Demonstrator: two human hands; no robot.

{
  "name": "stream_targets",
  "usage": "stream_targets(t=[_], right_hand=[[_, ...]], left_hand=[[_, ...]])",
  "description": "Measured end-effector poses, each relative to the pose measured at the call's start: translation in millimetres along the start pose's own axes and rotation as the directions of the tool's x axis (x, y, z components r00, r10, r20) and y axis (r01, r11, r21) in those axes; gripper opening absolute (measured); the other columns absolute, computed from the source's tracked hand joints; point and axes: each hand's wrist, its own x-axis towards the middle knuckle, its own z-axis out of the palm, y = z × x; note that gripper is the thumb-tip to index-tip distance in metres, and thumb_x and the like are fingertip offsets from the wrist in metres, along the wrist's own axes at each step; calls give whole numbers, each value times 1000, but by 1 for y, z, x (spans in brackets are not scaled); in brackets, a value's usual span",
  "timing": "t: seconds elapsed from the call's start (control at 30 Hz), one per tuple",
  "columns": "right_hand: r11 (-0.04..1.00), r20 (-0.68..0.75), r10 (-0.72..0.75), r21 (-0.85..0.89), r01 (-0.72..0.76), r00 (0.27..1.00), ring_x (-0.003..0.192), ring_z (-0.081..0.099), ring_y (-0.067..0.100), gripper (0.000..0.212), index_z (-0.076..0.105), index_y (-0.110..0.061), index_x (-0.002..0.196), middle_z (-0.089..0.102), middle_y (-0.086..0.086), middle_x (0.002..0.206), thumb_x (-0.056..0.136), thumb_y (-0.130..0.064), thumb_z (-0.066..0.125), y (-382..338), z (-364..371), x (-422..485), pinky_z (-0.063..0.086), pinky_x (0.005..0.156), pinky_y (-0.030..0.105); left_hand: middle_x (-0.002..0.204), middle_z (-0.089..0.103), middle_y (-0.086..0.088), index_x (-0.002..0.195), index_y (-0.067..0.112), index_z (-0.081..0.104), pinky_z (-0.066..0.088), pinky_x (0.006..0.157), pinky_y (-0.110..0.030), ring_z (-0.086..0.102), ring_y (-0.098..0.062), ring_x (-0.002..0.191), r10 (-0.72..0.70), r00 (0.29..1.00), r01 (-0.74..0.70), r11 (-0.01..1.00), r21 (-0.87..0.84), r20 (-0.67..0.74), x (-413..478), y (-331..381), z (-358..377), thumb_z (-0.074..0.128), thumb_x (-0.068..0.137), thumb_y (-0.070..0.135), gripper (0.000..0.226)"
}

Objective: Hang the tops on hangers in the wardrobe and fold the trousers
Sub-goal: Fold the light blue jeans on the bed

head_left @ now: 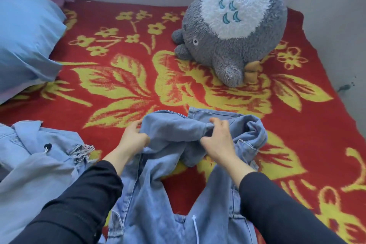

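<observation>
While both hands (pixel 134 140) (pixel 217 140) grip the jeans (pixel 170 132), red blanket (pixel 118 89) lies beyond.

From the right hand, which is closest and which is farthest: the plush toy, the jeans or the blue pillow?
1. The jeans: gripped in the right hand.
2. The plush toy: ahead, near the wall.
3. The blue pillow: far off to the left.

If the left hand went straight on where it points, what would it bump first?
Past the jeans it grips, the left hand would probably reach the grey plush toy; depth unclear.
</observation>
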Motion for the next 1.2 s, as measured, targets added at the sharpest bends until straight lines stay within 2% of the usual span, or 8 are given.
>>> stream_targets(t=[0.1, 0.23, 0.33, 0.43, 0.6, 0.7, 0.97, 1.2], right_hand=[[982, 226, 191, -38, -187, 955, 87, 59, 30, 20, 59, -15, 92, 61, 9, 96, 73, -23, 55, -9, 9, 1, 48, 69, 34], [985, -7, 29, 172, -28, 1000, 71, 56, 26, 16, 58, -8, 66, 62, 7, 67, 75, -12, 46, -38, -11, 13, 42, 61, 35], [921, -174, -256, 256, 295, 951, 96, 64, 17, 37, 73, -18, 103, 74, 3, 99, 78, -2, 51, -75, -41, 38, 47, 82, 30], [918, -81, -342, 185, 351, 936, 112, 59, 24, 76, 37, -37, 145, 64, 6, 125, 80, -1, 52, -93, -65, 67, 42, 89, 25], [993, -14, -67, -102, 65, 998, 128, 46, 31, 75, 28, -26, 150, 48, 9, 143, 81, -4, 46, -52, -62, 79, 37, 106, 41], [924, 94, 38, -382, 1, 995, 133, 35, 28, 52, 42, -19, 139, 43, 7, 143, 87, -10, 46, -4, -47, 65, 28, 102, 48], [531, 161, 5, -837, 134, 987, 116, 52, 23, 27, 54, -23, 118, 61, 2, 120, 92, -20, 47, 55, -56, 52, 38, 87, 37], [968, -344, 247, 131, -214, 906, 85, 60, 34, 25, 60, -8, 73, 63, 21, 84, 88, -25, 48, 10, -138, 76, 39, 67, 34]], left_hand=[[103, 68, -4, 97, 16, 70, 46, 74, -33, 62, -26, 97, -87, 991, 102, 981, -162, 100, -1, 9, -1, 67, 68, 24, 30], [94, 75, -9, 86, 17, 77, 57, 72, -30, 72, -20, 81, -42, 979, 84, 975, -205, 197, 4, 24, -19, 71, 84, 26, 10], [90, 75, -1, 95, 19, 74, 55, 67, -22, 70, -13, 78, 132, 991, -113, 905, -409, 19, 20, 47, -44, 65, 88, 13, 13], [88, 73, 11, 113, 20, 67, 51, 59, -12, 66, 1, 71, 223, 967, -255, 871, -421, -124, 36, 63, -60, 60, 92, 7, 26], [150, 37, -6, 150, 18, 28, 37, 109, -37, 41, -19, 133, 202, 975, -203, 979, 2, -92, 43, 28, -35, 60, 93, 10, 66], [160, 16, -4, 151, 26, 25, 20, 117, -42, 14, -21, 147, 287, 953, -301, 837, 457, 101, 30, -6, 2, 57, 94, 35, 67], [106, 38, 5, 137, 36, 39, 32, 90, -39, 39, -19, 120, 270, 952, -293, 650, 701, 147, 1, -45, 79, 55, 84, 52, 58], [108, 54, 2, 120, 26, 56, 35, 87, -40, 47, -19, 110, 465, 884, -403, 703, 586, 50, -8, -1, 101, 55, 89, 28, 32]])
